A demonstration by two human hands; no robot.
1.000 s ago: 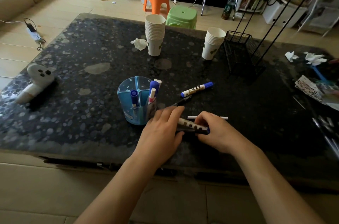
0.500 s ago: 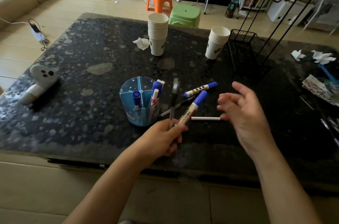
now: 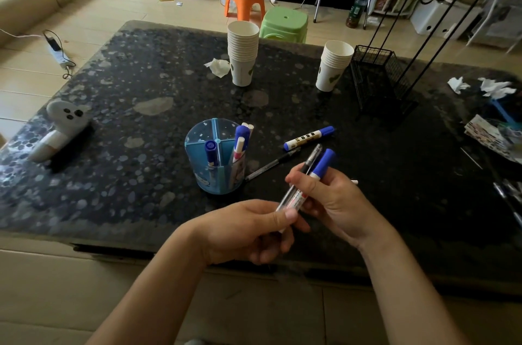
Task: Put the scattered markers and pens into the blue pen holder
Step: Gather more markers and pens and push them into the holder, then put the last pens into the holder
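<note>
Pinching pen (image 3: pixel 308 166) and marker (image 3: pixel 323 162): both hands, left hand (image 3: pixel 248 231); right hand (image 3: pixel 333 200)

In front of me the bench (image 3: pixel 141 175) has a dark, speckled top, and the blue pen holder (image 3: pixel 216 158) stands near its middle with a blue-capped marker (image 3: pixel 309 137) and a black pen (image 3: pixel 272 168) lying loose just to its right. Farther back I see two stacks of paper cups (image 3: pixel 243 53) (image 3: pixel 333 66), a crumpled tissue (image 3: pixel 218 67) beside the taller stack, and a black wire rack (image 3: pixel 378 82). A white toy figure (image 3: pixel 60 127) lies at the left edge, and more crumpled paper (image 3: pixel 495 87) sits at the far right.
</note>
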